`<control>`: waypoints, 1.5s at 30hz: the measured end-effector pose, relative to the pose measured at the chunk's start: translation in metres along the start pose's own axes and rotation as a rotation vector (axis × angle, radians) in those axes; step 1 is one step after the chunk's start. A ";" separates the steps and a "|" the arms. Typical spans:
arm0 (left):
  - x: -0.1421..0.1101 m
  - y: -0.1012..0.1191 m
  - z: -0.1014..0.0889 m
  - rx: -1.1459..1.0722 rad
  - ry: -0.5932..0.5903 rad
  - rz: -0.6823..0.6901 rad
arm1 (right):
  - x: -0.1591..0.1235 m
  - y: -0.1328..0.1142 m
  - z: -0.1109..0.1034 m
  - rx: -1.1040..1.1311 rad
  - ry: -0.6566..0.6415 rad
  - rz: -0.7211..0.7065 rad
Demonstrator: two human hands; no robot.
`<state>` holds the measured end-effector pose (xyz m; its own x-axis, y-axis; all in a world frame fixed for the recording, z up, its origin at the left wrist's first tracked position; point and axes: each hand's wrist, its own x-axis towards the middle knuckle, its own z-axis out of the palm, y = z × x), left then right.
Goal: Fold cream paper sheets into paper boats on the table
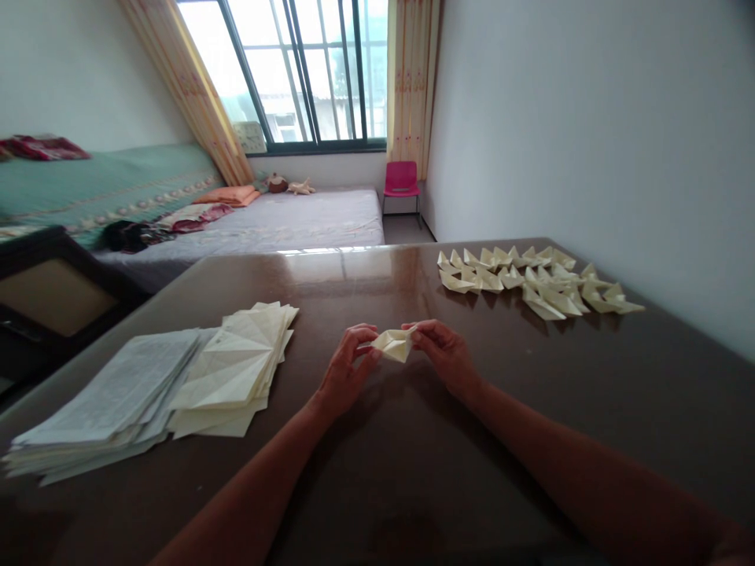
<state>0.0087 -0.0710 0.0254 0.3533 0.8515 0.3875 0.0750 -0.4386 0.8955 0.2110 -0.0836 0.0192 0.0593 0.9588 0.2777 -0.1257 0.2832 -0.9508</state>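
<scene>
A small cream folded paper piece [394, 346] sits between the two hands, above the brown table [389, 464]. The left hand [348, 362] pinches its left end between thumb and curled fingers; the right hand [443, 352] grips the opposite corner, fingertips closed together. Left of the hands lie creased cream sheets [236, 358], overlapping a stack of greyish sheets [118, 385] whose faint print is too blurred to read. Beyond the right hand, pointed folded paper shapes [546, 303] stand in crowded rows.
</scene>
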 end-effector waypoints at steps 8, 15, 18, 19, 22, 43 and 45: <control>-0.003 0.001 0.009 -0.095 -0.058 -0.075 | -0.004 -0.002 0.003 -0.158 -0.046 -0.072; 0.000 -0.002 0.010 0.039 0.051 -0.089 | -0.009 -0.005 0.005 -0.169 -0.166 -0.114; 0.002 0.001 0.008 0.096 0.084 -0.120 | -0.008 -0.004 0.003 -0.149 -0.177 -0.105; 0.003 0.001 0.007 0.117 0.101 -0.132 | -0.007 -0.003 0.003 -0.132 -0.167 -0.090; 0.004 0.000 0.003 0.183 0.136 -0.158 | -0.004 0.001 0.003 -0.050 -0.117 -0.018; 0.008 0.005 -0.004 0.222 0.123 -0.268 | -0.002 0.002 0.007 0.170 -0.004 0.220; 0.008 0.004 -0.003 0.174 0.135 -0.297 | -0.002 0.003 0.007 0.180 0.012 0.230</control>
<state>0.0091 -0.0651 0.0331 0.1672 0.9742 0.1519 0.3179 -0.1991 0.9270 0.2037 -0.0848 0.0163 0.0203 0.9983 0.0549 -0.3113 0.0585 -0.9485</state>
